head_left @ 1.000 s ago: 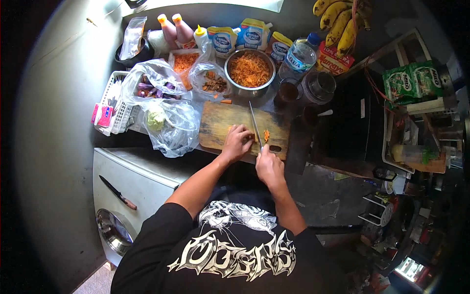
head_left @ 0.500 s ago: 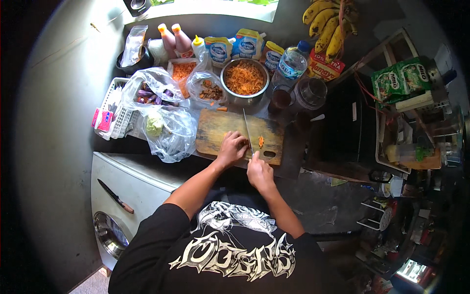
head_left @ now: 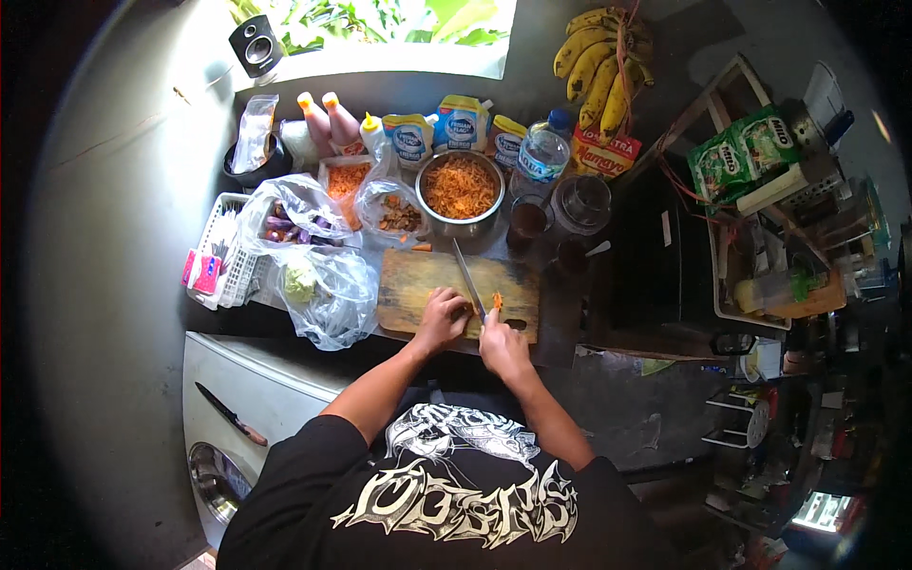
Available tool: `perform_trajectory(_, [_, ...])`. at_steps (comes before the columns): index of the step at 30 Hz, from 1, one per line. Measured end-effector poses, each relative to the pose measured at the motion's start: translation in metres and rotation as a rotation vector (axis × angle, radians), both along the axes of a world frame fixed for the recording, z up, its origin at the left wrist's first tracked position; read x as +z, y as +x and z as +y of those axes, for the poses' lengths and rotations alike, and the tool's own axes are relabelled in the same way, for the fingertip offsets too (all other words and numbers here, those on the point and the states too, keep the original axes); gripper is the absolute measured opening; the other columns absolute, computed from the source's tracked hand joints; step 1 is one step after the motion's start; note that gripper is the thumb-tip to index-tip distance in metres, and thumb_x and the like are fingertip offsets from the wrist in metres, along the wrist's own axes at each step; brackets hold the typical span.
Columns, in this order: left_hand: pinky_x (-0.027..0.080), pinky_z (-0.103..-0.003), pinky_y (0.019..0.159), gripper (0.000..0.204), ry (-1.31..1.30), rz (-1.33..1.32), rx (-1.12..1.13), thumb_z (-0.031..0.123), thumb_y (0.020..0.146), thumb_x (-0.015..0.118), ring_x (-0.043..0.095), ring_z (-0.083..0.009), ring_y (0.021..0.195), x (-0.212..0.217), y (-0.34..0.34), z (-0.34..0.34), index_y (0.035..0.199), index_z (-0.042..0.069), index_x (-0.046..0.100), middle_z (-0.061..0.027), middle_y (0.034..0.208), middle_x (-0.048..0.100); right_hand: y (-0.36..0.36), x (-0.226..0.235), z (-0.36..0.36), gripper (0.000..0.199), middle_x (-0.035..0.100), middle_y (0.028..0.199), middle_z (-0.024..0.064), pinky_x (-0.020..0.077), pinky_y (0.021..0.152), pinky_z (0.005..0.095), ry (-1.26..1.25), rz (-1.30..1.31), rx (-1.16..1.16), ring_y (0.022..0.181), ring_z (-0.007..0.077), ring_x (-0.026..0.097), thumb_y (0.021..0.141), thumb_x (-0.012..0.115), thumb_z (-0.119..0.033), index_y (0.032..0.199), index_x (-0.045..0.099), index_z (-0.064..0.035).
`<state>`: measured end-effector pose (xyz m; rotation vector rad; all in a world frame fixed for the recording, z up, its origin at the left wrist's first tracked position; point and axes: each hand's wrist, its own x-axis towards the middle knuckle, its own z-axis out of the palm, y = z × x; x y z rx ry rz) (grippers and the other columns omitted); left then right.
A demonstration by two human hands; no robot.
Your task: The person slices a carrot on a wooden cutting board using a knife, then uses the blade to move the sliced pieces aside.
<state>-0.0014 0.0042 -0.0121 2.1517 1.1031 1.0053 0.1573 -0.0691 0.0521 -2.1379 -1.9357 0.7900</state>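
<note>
A wooden cutting board [head_left: 418, 285] lies on the dark counter in front of me. My left hand [head_left: 441, 318] is closed on the handle of a knife [head_left: 467, 274], and the blade points away from me across the board. My right hand [head_left: 502, 344] rests at the board's near edge, its fingertips pinching a small orange carrot piece [head_left: 496, 302] right beside the blade. Behind the board stands a metal bowl of shredded carrot [head_left: 463, 188].
Clear plastic bags of vegetables [head_left: 318, 285] lie left of the board, next to a white basket [head_left: 220, 256]. Bottles, pouches and a water bottle [head_left: 543, 152] line the back; bananas [head_left: 598, 66] hang above. A second knife [head_left: 230, 414] lies on the white appliance at lower left.
The view shifted a little, so the board and hands sit lower in the picture. Both hands stay at the board with the knife and the carrot piece.
</note>
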Motion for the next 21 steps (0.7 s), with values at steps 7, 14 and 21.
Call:
perform_trajectory(7, [0.048,-0.043,0.088,0.02,-0.097,-0.072,-0.016,-0.002,0.074,0.066,0.06,-0.0367,0.1,0.028,-0.013,0.0,0.093,0.002,0.064,-0.0157,0.1,0.063,-0.001,0.04,-0.011,0.027,0.069,0.084,0.029,0.0528,0.076,0.0588,-0.036,0.058,-0.072,0.084,0.0497,0.068,0.098,0.054,-0.028,0.105,0.052,-0.0018])
perform_trajectory(14, [0.049,-0.036,0.095,0.022,-0.159,-0.144,0.097,-0.006,0.077,0.063,0.063,-0.0296,0.109,0.044,-0.022,0.002,0.098,0.0,0.062,-0.0155,0.107,0.063,0.014,0.002,-0.02,0.03,0.068,0.084,0.0304,0.0507,0.076,0.0608,-0.045,0.192,-0.02,0.084,0.052,0.066,0.098,0.054,-0.032,0.107,0.051,-0.0033])
perform_trajectory(21, [0.052,-0.039,0.087,0.019,-0.394,-0.382,0.283,-0.002,0.079,0.063,0.062,-0.0254,0.11,0.038,-0.034,0.007,0.098,0.002,0.065,-0.0109,0.109,0.061,0.04,-0.001,-0.013,0.026,0.067,0.085,0.0318,0.0503,0.074,0.0622,0.048,0.136,-0.18,0.083,0.053,0.065,0.096,0.056,-0.029,0.104,0.055,-0.004])
